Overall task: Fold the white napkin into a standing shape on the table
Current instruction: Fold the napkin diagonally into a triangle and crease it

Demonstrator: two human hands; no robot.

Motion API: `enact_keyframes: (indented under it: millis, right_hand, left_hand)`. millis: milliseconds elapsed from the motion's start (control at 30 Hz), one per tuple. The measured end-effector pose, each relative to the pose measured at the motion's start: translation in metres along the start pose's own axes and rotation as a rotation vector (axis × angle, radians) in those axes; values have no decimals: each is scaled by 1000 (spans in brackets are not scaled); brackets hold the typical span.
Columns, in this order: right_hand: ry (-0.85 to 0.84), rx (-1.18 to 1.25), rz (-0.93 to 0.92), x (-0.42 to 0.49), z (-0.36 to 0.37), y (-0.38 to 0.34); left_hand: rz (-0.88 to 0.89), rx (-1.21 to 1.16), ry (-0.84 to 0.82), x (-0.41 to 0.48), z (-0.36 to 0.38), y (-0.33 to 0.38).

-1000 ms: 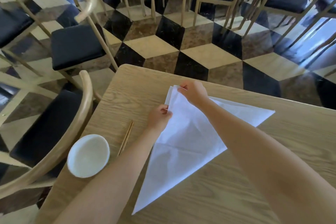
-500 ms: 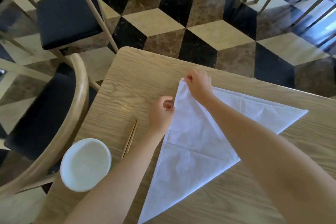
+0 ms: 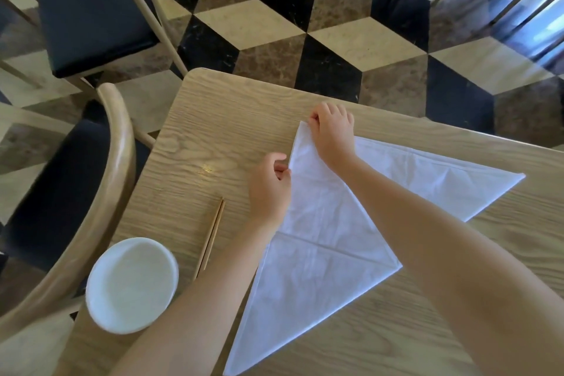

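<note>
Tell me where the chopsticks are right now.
In the head view, the chopsticks lie on the table, left of the napkin, between the white bowl and the left hand.

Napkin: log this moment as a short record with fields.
napkin: white, folded into a triangle, flat on the table, creases showing
left hand: pinches the napkin's left edge
right hand: fingers curled on the far corner
bowl: white, at the table's near-left edge, apart from the napkin
chopsticks: a pair lying between bowl and napkin
stage: early fold, not yet standing
</note>
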State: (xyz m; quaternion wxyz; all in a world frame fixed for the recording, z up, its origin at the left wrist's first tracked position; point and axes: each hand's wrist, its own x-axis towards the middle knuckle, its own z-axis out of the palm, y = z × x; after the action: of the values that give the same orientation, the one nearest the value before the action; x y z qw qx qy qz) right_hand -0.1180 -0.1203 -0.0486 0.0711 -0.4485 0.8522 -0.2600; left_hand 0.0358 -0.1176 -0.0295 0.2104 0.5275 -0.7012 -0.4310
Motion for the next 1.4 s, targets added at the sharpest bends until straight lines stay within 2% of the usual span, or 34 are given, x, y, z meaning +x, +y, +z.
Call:
enact_keyframes:
  millis: [67, 167, 233, 300, 367, 433, 533, 633, 867, 967, 1067, 1100, 1167, 1400]
  right_hand:
    - [17, -27, -17, -1, 4, 0]
    - [38, -56, -48, -2, 8, 3]
    - [17, -11, -58, -1, 7, 4]
    - [-24, 119, -32, -1, -2, 3]
    - [-3, 187, -56, -9, -16, 4]
    - [-8, 94, -143, -36, -28, 8]
    - [-118, -104, -220, -100, -36, 27]
    - [-247, -259, -123, -123, -41, 59]
    - [-266, -392, 15, -97, -84, 141]
    - [-277, -381, 106, -104, -94, 139]
    - [-277, -305, -93, -149, -75, 84]
    - [-297, -267, -192, -174, -66, 65]
    - [-303, -250, -327, -214, -51, 43]
    - [-337, -379, -239, -227, -71, 83]
  left_hand:
    - [38, 25, 49, -3, 3, 0]
    - [296, 241, 97, -15, 14, -7]
    - [470, 468, 21, -26, 25, -16]
    - [528, 627, -51, -34, 35, -24]
    - [514, 707, -76, -35, 40, -30]
    - [493, 747, -81, -33, 41, -32]
    - [479, 806, -96, -33, 42, -31]
    - [473, 841, -95, -32, 43, -30]
    - [427, 889, -175, -31, 38, -27]
    - [382, 873, -159, -38, 32, -22]
    - [542, 793, -96, -87, 26, -21]
    - [589, 773, -133, -111, 26, -26]
    - [573, 784, -214, -148, 23, -42]
    - [495, 923, -238, -158, -9, -80]
